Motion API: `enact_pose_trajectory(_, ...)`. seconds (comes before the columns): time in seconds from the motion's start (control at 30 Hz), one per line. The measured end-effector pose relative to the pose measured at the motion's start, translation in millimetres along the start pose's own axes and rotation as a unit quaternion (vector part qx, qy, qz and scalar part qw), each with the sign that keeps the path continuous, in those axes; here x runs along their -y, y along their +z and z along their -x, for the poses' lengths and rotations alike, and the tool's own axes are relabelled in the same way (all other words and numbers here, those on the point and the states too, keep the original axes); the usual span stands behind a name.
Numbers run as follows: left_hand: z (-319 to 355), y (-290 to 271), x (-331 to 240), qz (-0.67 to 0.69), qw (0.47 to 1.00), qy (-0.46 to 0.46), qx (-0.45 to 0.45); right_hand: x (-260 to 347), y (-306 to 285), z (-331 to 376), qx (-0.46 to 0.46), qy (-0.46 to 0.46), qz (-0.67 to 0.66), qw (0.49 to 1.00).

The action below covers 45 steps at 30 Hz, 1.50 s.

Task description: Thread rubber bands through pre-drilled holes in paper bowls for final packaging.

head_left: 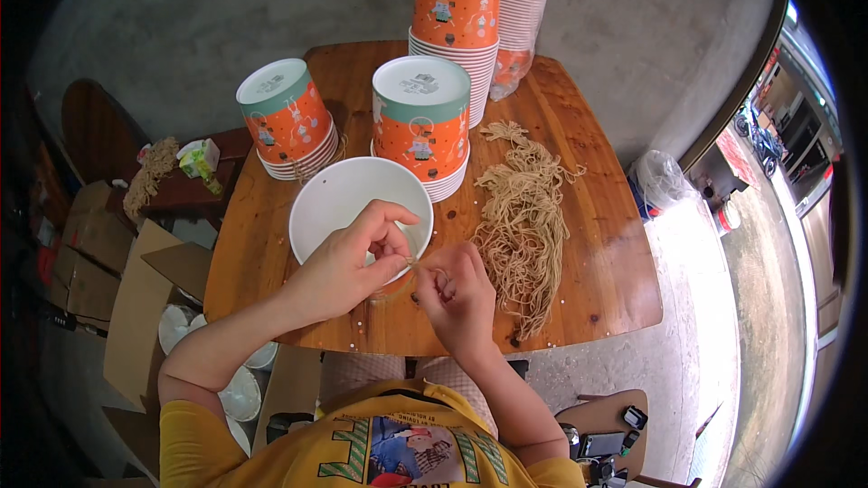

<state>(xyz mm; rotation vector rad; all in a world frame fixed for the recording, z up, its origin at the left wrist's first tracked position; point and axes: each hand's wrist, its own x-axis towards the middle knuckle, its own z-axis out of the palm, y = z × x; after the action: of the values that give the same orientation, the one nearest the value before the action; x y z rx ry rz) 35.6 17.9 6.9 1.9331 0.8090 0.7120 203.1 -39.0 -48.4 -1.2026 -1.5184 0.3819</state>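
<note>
A paper bucket (339, 194), white inside, leans with its open mouth toward me, and a small hole shows near its far left rim. Over its near right rim, my left hand (366, 248) pinches a thin tan cord (411, 261) between thumb and forefinger. Close beside it, my right hand (459, 294) is closed on the same cord, fingers curled. How the cord meets the bucket is partly hidden by my hands. A loose heap of tan cords (524, 226) lies on the table to the right of my right hand.
Upside-down orange and green bucket stacks stand on the wooden table (606, 280): one left (289, 126), one centre (421, 126), a taller one behind (457, 18). A plastic-wrapped stack (520, 0) is at the back. Left below, a cardboard box (136, 316) holds white buckets.
</note>
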Motion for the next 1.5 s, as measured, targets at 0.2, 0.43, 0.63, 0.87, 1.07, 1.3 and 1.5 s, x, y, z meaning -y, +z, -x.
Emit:
enact_pose_trajectory(0.2,1.1,1.4,-3.7,-0.020,1.000,0.003,-0.001,-1.1,0.4,-0.1,-0.004,-0.043,0.044,0.998)
enact_pose_trajectory(0.43,1.5,3.3,-7.8,-0.086,0.995,0.041,-0.012,-4.2,-2.9,-7.1,-0.032,-0.160,0.149,0.975)
enact_pose_trajectory(0.63,-0.6,4.9,-4.9,-0.129,0.989,0.074,-0.025,-7.1,-6.2,-15.3,-0.011,-0.209,0.191,0.959)
enact_pose_trajectory(0.87,-2.6,2.6,-4.7,-0.093,0.995,0.039,-0.005,-8.0,-14.0,-21.0,0.127,0.272,-0.331,0.895)
enact_pose_trajectory(1.07,-4.2,0.4,-0.8,-0.034,0.999,-0.001,0.008,-6.8,-12.9,-9.2,0.065,0.223,-0.322,0.918)
enact_pose_trajectory(1.3,-5.1,-0.2,-4.8,-0.032,0.999,-0.015,0.013,-10.5,-3.5,-9.2,0.025,-0.042,0.019,0.999)
enact_pose_trajectory(1.5,-3.5,1.8,1.3,-0.039,0.998,0.049,0.017,-15.0,-0.8,-6.0,0.071,0.098,-0.140,0.983)
